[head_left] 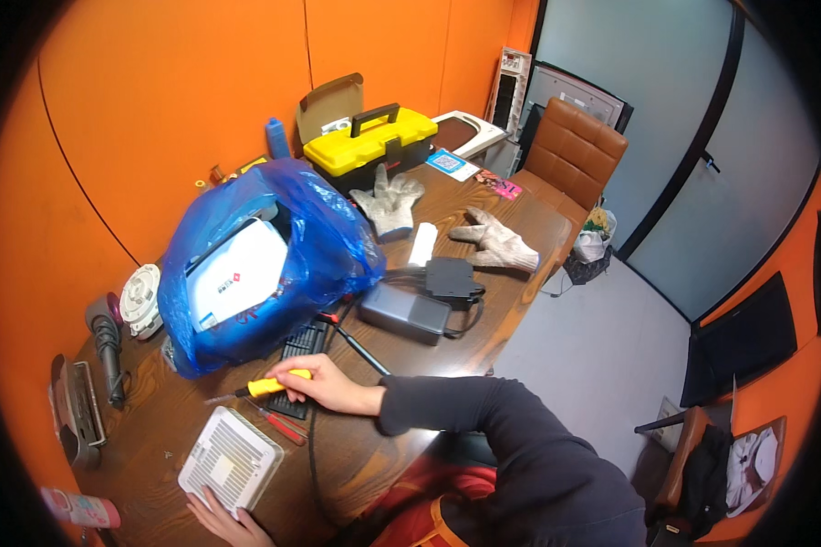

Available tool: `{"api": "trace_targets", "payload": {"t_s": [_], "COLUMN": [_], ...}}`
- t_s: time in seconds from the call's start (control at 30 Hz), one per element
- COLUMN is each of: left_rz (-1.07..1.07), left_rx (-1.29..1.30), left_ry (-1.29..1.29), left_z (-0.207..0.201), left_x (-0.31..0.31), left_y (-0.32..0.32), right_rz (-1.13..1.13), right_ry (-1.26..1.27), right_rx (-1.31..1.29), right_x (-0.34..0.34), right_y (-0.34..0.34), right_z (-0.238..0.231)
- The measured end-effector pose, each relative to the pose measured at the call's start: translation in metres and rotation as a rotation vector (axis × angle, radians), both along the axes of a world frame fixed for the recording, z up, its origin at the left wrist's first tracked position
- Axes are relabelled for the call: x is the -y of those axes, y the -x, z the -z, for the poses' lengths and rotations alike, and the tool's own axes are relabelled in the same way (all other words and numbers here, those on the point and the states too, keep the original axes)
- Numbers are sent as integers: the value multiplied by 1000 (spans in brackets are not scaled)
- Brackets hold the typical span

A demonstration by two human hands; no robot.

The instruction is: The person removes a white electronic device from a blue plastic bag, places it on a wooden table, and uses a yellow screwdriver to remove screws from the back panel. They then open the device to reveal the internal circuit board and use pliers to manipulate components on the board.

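My right hand is closed around the yellow handle of a screwdriver. Its shaft points left, above the far side of a white slotted plastic box, without touching it. That box, like a small router, lies on the wooden table with its vented face up. At its near edge, my left hand rests with fingers stretched out against the casing, partly cut off by the lower rim. Just beyond the box lies a red screwdriver. A black bit tray sits behind my right hand, partly covered by it.
A blue plastic bag with a white device inside stands at mid-table. Behind are a yellow-lidded toolbox and work gloves. A grey power brick sits to the right. A black cable runs beside the box.
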State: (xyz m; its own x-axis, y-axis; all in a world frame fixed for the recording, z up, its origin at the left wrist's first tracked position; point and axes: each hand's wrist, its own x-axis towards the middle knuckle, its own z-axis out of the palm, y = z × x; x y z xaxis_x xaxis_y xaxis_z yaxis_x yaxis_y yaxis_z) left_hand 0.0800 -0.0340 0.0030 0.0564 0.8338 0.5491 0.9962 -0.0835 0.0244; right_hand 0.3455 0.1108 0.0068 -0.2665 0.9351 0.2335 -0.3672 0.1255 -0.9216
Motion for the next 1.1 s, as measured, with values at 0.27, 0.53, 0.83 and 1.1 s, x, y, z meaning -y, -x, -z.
{"api": "trace_targets", "payload": {"t_s": [0.27,0.53,0.83,1.1], "left_rz": [147,97,-64,45], "left_rx": [115,155,347,331], "left_ry": [-94,-125,266,343], "left_z": [26,27,-18,-24], "left_x": [-16,-15,3,5], "left_y": [30,24,1,-35], "right_rz": [-80,-42,50,341], "right_ry": [-21,-169,35,102], "right_rx": [6,191,41,-274], "right_x": [5,9,18,17], "right_y": [4,7,8,15], "right_z": [-1,-17,-37,-38]}}
